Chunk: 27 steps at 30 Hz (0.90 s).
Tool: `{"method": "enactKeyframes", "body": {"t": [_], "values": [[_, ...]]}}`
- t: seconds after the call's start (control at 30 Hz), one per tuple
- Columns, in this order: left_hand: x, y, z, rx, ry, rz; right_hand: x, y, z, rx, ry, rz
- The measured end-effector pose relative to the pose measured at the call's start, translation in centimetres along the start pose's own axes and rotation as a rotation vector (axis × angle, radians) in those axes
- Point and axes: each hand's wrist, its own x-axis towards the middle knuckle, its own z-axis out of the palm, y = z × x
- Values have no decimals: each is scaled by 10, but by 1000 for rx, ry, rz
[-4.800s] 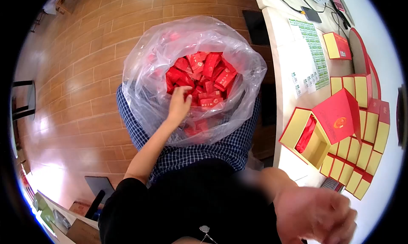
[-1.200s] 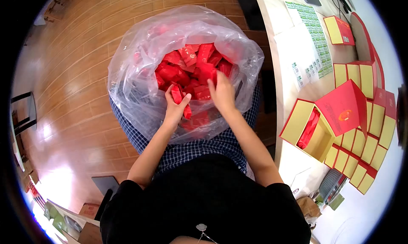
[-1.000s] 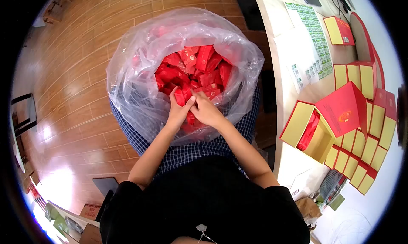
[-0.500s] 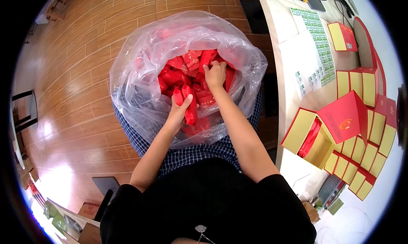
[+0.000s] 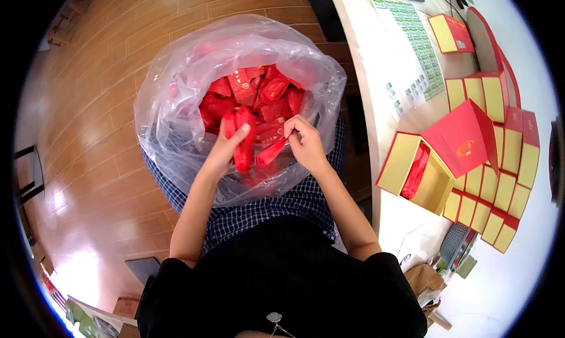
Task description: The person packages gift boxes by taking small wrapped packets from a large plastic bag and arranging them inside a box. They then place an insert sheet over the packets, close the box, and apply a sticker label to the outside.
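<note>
A large clear plastic bag (image 5: 168,73) stands open at my lap, with a heap of shiny red packets (image 5: 241,86) inside. At its near side, my left hand (image 5: 220,154) is closed around red packets (image 5: 245,148), apparently two side by side. My right hand (image 5: 307,145) pinches the end of another red packet (image 5: 272,153), which slants down toward the left hand. The fingertips of both hands are over the bag's opening. Part of what the left hand grips is hidden by its fingers and thumb.
On the table to the right, an open red and gold box (image 5: 401,156) holds a red packet (image 5: 416,172) in one side. Several closed boxes (image 5: 506,185) are stacked behind it. Sheets of green labels (image 5: 421,40) lie farther back, near a single box (image 5: 452,34).
My right hand has drawn back from the heap toward me, now with a red packet pinched in it. My left hand keeps its packets. The whole view has shifted slightly.
</note>
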Motion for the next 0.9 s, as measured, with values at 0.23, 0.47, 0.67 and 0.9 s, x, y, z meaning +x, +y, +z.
{"method": "enactKeyframes", "body": {"t": [0.23, 0.47, 0.67, 0.9], "values": [[-39, 19, 90, 15, -328, 128, -4, -55, -20, -258, 302, -261], [-74, 61, 149, 262, -396, 491, -37, -121, -86, 58, 281, 70], [-92, 69, 248, 448, -670, 783, -82, -164, -183, 83, 398, 9], [-86, 43, 370, 564, -805, 949, -115, -147, -271, 49, 793, 65]]}}
